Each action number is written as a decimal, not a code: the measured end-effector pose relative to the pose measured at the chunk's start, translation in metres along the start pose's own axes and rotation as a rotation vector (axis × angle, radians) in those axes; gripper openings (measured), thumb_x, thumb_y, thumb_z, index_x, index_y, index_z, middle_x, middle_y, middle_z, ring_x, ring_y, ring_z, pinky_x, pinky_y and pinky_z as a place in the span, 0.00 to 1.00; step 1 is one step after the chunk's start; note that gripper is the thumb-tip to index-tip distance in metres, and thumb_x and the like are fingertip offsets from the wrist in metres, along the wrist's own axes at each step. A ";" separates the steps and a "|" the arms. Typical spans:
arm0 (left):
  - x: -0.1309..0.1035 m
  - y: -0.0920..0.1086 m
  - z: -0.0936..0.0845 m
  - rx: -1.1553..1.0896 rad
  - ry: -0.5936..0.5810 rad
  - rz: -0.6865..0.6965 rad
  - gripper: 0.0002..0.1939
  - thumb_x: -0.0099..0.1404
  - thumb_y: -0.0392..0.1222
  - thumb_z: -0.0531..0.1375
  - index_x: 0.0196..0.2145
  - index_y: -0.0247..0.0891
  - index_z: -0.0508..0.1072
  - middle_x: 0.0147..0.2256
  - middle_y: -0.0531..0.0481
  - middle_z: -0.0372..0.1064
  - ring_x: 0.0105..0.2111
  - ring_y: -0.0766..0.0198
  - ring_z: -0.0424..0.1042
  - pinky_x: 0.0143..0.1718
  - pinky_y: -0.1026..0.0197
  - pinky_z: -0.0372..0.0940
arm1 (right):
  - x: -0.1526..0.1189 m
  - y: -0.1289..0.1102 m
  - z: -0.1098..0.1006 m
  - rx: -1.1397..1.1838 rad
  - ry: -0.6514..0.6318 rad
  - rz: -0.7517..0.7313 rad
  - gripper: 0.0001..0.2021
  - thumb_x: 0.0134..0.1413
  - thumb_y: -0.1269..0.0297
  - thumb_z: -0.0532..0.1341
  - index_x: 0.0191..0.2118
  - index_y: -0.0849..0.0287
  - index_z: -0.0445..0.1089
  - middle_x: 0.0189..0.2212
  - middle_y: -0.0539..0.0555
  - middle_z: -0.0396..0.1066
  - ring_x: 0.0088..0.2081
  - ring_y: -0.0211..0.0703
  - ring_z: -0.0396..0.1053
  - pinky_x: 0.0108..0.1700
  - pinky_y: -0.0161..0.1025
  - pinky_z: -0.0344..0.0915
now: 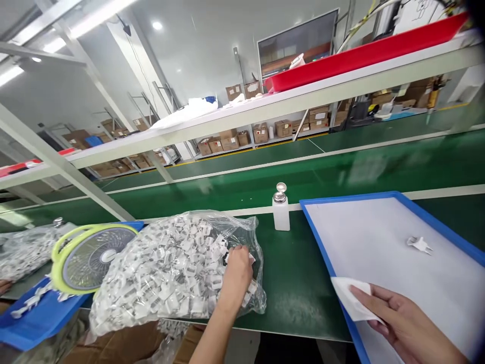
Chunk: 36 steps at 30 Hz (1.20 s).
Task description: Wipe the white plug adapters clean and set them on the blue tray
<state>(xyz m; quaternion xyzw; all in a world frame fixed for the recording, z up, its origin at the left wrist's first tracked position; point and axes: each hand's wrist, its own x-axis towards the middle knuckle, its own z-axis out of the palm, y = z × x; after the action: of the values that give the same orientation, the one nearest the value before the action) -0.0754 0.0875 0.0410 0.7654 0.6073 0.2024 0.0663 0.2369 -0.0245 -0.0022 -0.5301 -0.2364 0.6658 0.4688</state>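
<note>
My left hand [238, 270] reaches into the mouth of a clear plastic bag [250, 227], its fingers curled down among small white plastic parts [185, 263]. White bits show beside the fingertips, but what they grip is hidden. My right hand [401, 316] pinches a folded white wipe [352, 298] between thumb and fingers, over the left side of a blue-rimmed tray [322, 247]. On the tray's white lining lies a single white plastic part with thin prongs [420, 244], beyond the right hand.
A white pump bottle [281, 215] with its metal lid raised stands between bag and tray. Left of the bag are a lime-green fan [100, 258] and a blue tray [49, 318] with white parts. A raised shelf holds a red tray [364, 53]. Another person's hand [4, 286] shows far left.
</note>
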 end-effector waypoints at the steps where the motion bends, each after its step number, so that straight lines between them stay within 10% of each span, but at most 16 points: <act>1: 0.001 -0.006 0.005 0.013 -0.015 0.014 0.14 0.62 0.26 0.57 0.44 0.35 0.74 0.44 0.40 0.75 0.50 0.49 0.74 0.55 0.47 0.67 | 0.003 -0.007 0.006 -0.027 -0.042 0.016 0.22 0.46 0.50 0.75 0.45 0.56 0.80 0.38 0.55 0.77 0.35 0.44 0.71 0.31 0.32 0.71; 11: -0.003 -0.011 0.010 -0.082 -0.029 -0.009 0.14 0.66 0.29 0.54 0.46 0.33 0.74 0.48 0.36 0.70 0.52 0.45 0.69 0.56 0.42 0.64 | 0.040 -0.074 0.060 -0.272 -0.053 -0.244 0.19 0.54 0.46 0.67 0.38 0.58 0.80 0.42 0.62 0.79 0.48 0.60 0.76 0.50 0.49 0.76; 17: -0.012 0.041 0.006 -0.332 -0.127 -0.012 0.18 0.64 0.35 0.59 0.52 0.37 0.75 0.49 0.41 0.71 0.49 0.51 0.73 0.54 0.53 0.67 | 0.099 -0.136 0.091 -0.625 0.205 -0.866 0.21 0.69 0.47 0.58 0.52 0.59 0.73 0.52 0.58 0.73 0.55 0.54 0.70 0.58 0.58 0.67; 21: -0.029 0.074 0.023 -0.484 -0.233 0.034 0.19 0.62 0.34 0.60 0.51 0.40 0.77 0.51 0.43 0.74 0.52 0.53 0.73 0.56 0.57 0.65 | 0.127 -0.154 0.113 -0.994 0.052 -1.208 0.15 0.69 0.55 0.60 0.55 0.55 0.72 0.58 0.58 0.68 0.59 0.52 0.66 0.62 0.58 0.62; 27: -0.048 0.066 0.046 -0.722 -0.333 -0.028 0.25 0.57 0.27 0.57 0.52 0.37 0.77 0.52 0.40 0.75 0.54 0.51 0.70 0.59 0.52 0.62 | 0.139 -0.145 0.116 -1.305 -0.036 -1.340 0.14 0.69 0.58 0.60 0.56 0.55 0.70 0.56 0.58 0.70 0.53 0.49 0.70 0.56 0.54 0.69; 32: -0.043 0.067 0.028 -0.696 -0.458 -0.072 0.36 0.54 0.28 0.61 0.62 0.34 0.68 0.63 0.35 0.64 0.65 0.47 0.61 0.66 0.49 0.55 | 0.140 -0.143 0.111 -1.256 0.066 -1.373 0.15 0.70 0.60 0.59 0.58 0.54 0.69 0.55 0.58 0.70 0.51 0.47 0.71 0.52 0.50 0.72; 36: 0.011 0.093 0.015 -0.786 -0.190 -0.281 0.52 0.58 0.38 0.68 0.72 0.33 0.45 0.73 0.32 0.41 0.73 0.45 0.42 0.71 0.47 0.44 | 0.141 -0.148 0.115 -1.221 0.195 -1.362 0.13 0.70 0.61 0.60 0.56 0.57 0.70 0.48 0.56 0.73 0.45 0.43 0.74 0.45 0.44 0.75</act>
<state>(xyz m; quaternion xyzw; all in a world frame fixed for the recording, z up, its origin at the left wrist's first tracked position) 0.0167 0.0769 0.0620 0.6071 0.5737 0.3358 0.4355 0.1859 0.1859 0.0872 -0.4858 -0.7674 -0.0419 0.4163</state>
